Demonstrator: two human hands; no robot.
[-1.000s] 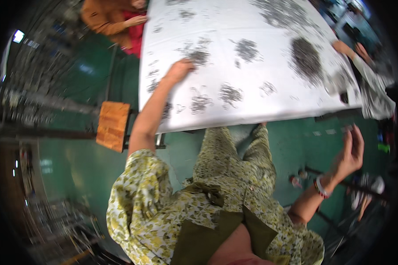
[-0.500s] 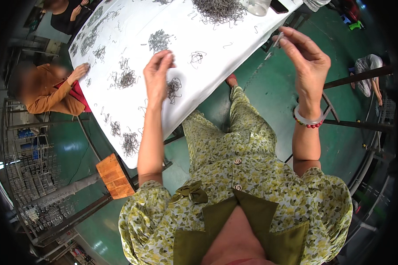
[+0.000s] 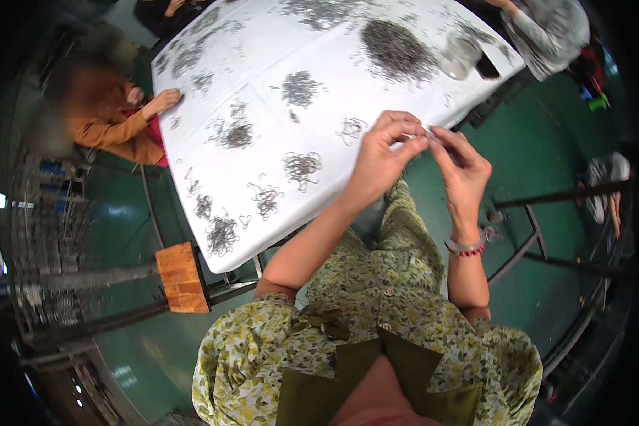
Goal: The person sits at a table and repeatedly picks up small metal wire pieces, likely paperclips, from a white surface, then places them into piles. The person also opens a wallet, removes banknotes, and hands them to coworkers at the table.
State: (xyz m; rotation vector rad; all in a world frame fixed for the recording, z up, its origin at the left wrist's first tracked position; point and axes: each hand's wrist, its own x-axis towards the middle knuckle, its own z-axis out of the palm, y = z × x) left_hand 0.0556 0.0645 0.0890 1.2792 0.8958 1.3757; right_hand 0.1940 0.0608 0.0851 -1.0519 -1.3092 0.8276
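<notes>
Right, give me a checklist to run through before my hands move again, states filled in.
1. Left hand and right hand close together at the fingertips: ok.
2. Small piece gripped squarely between the fingertips: cannot tell; too small and blurred.
3. Nearest pile of dark curved pieces separate from the large dark pile: ok, bare white table shows between.
4. Dark flat object well back from the table's edge: not ok, it lies near the edge, beside the clear container.
5. Co-worker's hand out of the way: ok, it is at the table's left side.
</notes>
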